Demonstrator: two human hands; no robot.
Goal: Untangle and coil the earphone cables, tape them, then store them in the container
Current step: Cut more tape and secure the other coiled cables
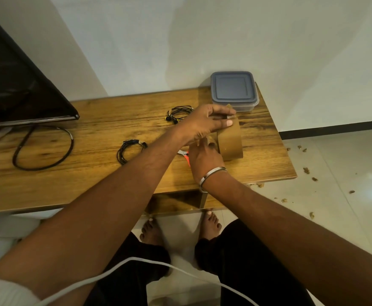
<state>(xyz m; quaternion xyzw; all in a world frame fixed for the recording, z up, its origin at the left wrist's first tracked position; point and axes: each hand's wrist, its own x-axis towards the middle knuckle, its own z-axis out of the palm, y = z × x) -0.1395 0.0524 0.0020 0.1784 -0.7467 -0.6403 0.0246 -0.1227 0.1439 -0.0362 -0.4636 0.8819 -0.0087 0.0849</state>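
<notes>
On the wooden surface (pixel 114 133) a brown tape roll (pixel 230 142) stands on edge near the lidded container (pixel 233 89). The left hand (pixel 202 124) pinches the tape's loose end atop the roll, the right hand (pixel 205 160) grips the roll's side. Two coiled earphone cables (pixel 132 151) (pixel 178 113) lie left of the hands

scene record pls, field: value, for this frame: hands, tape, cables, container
left hand: on top of the tape roll, fingertips pinching at the tape's loose end
right hand: at the roll's near side, steadying it; grip partly hidden
tape roll: brown, standing on edge on the table
coiled earphones: on the table, left of the hands, untouched
second earphones: loose bundle farther back, untouched
container: back right corner, grey lid on
scissors: orange handles, mostly hidden under the arms
</notes>
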